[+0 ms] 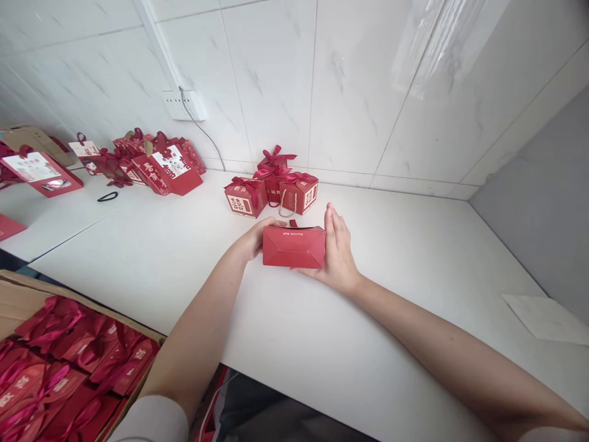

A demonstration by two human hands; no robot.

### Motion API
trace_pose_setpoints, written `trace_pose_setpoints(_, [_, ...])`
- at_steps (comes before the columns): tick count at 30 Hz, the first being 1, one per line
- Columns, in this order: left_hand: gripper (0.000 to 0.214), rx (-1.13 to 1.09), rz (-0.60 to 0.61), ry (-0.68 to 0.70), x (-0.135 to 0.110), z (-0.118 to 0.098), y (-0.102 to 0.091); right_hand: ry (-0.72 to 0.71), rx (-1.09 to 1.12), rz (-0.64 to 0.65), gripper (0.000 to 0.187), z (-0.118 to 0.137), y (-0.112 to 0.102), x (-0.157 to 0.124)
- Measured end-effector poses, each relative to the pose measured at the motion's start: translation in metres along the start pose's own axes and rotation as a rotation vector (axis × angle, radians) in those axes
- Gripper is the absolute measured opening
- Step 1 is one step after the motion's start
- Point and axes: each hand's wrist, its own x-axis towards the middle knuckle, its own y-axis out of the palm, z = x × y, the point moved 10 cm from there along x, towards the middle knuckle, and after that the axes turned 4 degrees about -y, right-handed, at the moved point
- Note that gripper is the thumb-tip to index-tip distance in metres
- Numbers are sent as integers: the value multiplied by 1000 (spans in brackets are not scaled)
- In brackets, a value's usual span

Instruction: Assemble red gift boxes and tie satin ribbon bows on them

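A small red paper box (pixel 293 247) rests on the white table (pixel 368 344), its folded bottom turned towards me. My left hand (pixel 256 238) grips its left end, thumb on the top edge. My right hand (pixel 337 250) presses flat against its right end, fingers together and pointing away. Just behind the box stand three finished red gift boxes (pixel 272 187) with ribbon bows and gold print.
A cardboard carton (pixel 55 362) of flat red boxes with ribbons sits at the lower left. More red boxes and bags (pixel 156 162) lie at the back left by a wall socket (pixel 183 104). A black hair tie (pixel 107 196) and a white sheet (pixel 545 318) lie on the table.
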Motion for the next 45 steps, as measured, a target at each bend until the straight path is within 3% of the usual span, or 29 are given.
trace_pose_setpoints(6, [32, -16, -76, 61, 6, -2, -6, 61, 69, 31, 124, -7, 7, -3])
trace_pose_setpoints(17, [32, 90, -104, 16, 4, 0, -13, 55, 143, 44, 131, 0, 7, -3])
trace_pose_setpoints(35, [36, 136, -67, -2, 7, 4, -6, 17, 297, 1, 113, 5, 3, -5])
trace_pose_setpoints(42, [39, 157, -79, 8, 3, 2, -6, 24, 316, 14, 114, 4, 5, -6])
trace_pose_setpoints(45, [37, 160, -78, -8, 6, 5, -7, 33, 309, 41, 123, 3, 9, -6])
